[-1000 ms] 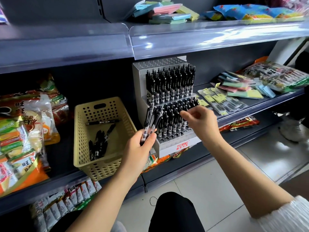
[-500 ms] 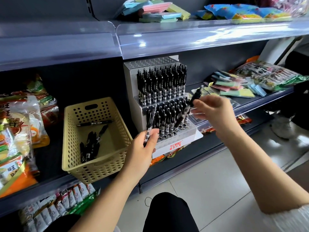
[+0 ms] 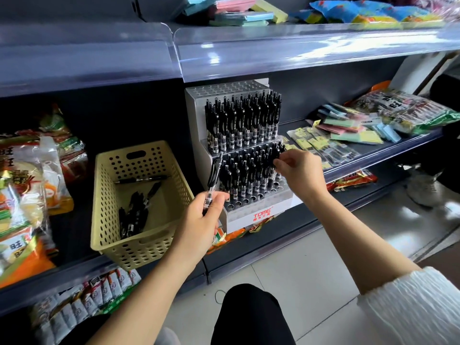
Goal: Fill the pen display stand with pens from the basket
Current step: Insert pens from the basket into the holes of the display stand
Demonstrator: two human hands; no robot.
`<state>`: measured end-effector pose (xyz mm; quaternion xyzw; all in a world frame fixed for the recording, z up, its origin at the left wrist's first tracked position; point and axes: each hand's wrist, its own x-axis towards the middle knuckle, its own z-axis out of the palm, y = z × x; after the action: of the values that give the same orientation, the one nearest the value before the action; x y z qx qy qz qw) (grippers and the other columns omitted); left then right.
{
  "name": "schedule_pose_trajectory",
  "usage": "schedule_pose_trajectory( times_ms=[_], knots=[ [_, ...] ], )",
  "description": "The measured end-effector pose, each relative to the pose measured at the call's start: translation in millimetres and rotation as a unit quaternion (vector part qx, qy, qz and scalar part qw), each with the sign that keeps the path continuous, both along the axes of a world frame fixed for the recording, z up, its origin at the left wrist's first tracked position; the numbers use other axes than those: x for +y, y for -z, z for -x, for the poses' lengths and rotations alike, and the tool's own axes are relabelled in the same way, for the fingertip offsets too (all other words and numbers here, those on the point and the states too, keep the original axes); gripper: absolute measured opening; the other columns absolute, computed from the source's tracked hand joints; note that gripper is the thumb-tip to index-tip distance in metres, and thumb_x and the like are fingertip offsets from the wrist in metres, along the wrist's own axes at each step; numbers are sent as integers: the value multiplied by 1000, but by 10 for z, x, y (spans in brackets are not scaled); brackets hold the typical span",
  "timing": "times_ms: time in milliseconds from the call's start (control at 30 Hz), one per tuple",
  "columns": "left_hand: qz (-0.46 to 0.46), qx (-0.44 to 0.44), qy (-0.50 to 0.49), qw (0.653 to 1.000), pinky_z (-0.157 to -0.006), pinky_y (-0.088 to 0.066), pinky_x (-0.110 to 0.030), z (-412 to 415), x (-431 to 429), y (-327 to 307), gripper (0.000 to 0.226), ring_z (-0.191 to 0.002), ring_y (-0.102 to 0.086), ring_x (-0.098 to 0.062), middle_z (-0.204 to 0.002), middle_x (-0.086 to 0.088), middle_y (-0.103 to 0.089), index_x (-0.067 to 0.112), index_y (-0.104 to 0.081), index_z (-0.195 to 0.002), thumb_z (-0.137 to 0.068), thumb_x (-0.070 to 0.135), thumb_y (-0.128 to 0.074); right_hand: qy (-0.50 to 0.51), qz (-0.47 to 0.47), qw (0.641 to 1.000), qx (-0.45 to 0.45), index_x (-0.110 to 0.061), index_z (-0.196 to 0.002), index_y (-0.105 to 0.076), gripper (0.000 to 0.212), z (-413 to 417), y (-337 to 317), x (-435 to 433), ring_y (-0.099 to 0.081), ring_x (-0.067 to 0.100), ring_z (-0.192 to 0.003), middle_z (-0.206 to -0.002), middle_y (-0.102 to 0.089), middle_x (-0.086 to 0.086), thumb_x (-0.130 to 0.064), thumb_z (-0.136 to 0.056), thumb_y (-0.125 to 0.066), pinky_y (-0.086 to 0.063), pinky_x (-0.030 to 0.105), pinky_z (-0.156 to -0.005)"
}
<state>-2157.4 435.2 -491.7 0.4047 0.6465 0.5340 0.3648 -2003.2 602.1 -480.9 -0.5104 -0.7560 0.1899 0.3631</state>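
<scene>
1. Beige basket (image 3: 117, 235) sits left of the stand (image 3: 258, 216), and I see loose pens (image 3: 132, 215) lying inside it.
2. Left hand (image 3: 202, 220) pinches a pen (image 3: 214, 178) by its clear barrel, nearly upright, just off the stand's left front corner.
3. Right hand (image 3: 302, 173) is at the lower tier's right end, fingertips (image 3: 277, 161) pressed together on the end pen (image 3: 281, 148), as far as I can tell.

Crinkled white sleeve (image 3: 410, 307), right side only; black trousers (image 3: 249, 317).

left hand (image 3: 201, 221) gripped one black pen (image 3: 214, 179) | right hand (image 3: 298, 170) pinched a pen at the display stand (image 3: 258, 216) | basket (image 3: 139, 210) beside it held pens
</scene>
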Motion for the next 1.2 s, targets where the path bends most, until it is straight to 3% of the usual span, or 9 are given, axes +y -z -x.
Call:
schedule_pose_trajectory(
  times_ms=[100, 333, 467, 600, 833, 933, 1000, 1100, 1200],
  knots=[
    [6, 4, 11, 1000, -63, -39, -27, 12, -18, -6, 20, -54, -42, -4, -48, 23, -50, 30, -62, -94, -97, 34, -43, -5, 9, 999, -52, -5, -90, -70, 14, 31, 79, 17, -63, 20, -64, -76, -70, 8, -16, -89, -62, -51, 28, -61],
    [9, 3, 21, 1000, -65, -38, -32, 1, -24, -20, 20, -57, -41, -10, -52, 14, -45, 33, -62, -96, -94, 41, -44, -7, 40, 997, -63, -6, -88, -69, 14, 44, 91, 94, -68, 27, -69, -74, -70, 10, -17, -90, -61, -57, 42, -71],
    [-2, -7, 25, 1000, -64, -33, -35, -12, -23, -28, 24, -60, -36, -18, -60, -1, -37, 35, -62, -95, -93, 45, -41, -11, 49, 997, -58, -5, -84, -69, 15, 37, 81, 106, -68, 30, -69, -72, -70, 12, -16, -90, -61, -57, 43, -70],
    [-4, 0, 26, 1000, -63, -34, -35, -11, -17, -19, 33, -58, -37, -16, -58, 1, -38, 33, -62, -97, -85, 54, -39, 2, 37, 998, -48, -5, -83, -69, 15, 23, 121, 81, -67, 30, -67, -71, -70, 12, -15, -89, -61, -56, 36, -63],
    [-7, -2, 29, 1000, -63, -36, -34, -13, -2, 0, 39, -57, -38, -14, -57, 4, -38, 33, -63, -98, -81, 58, -37, 0, 59, 998, -34, -5, -87, -72, 15, -55, 211, 67, -68, 25, -71, -78, -72, 11, -19, -87, -65, -57, 41, -73],
    [-14, -23, 29, 999, -60, -36, -31, -27, 32, 15, 38, -52, -38, -7, -49, 12, -36, 26, -64, -101, -96, 44, -31, 24, 60, 997, -30, -8, -96, -70, 16, -74, 180, 33, -65, 19, -77, -85, -70, 5, -20, -87, -66, -54, 33, -75],
    [-14, -42, 36, 998, -59, -35, -30, -40, 65, 27, 39, -50, -38, -6, -49, 11, -36, 20, -64, -102, -102, 28, -27, 49, 41, 998, -18, -10, -95, -68, 14, -76, 107, -49, -59, 17, -71, -77, -64, 2, -22, -87, -66, -48, 27, -67],
    [-15, -38, 48, 998, -60, -34, -31, -74, 95, 41, 36, -50, -37, -5, -48, 12, -36, 20, -64, -103, -102, 23, -28, -34, 108, 993, 42, -12, -87, -67, 12, -58, -29, -249, -58, 8, -58, -68, -63, -1, -24, -87, -65, -48, 20, -56],
    [-20, -10, 53, 998, -63, -41, -26, -129, 107, 58, 30, -54, -46, -4, -52, 13, -45, 28, -62, -100, -101, 26, -32, -159, 237, 949, 135, -13, -89, -67, 9, 12, -130, -498, -61, 4, -60, -72, -67, 0, -22, -87, -64, -49, 16, -55]
  ],
)
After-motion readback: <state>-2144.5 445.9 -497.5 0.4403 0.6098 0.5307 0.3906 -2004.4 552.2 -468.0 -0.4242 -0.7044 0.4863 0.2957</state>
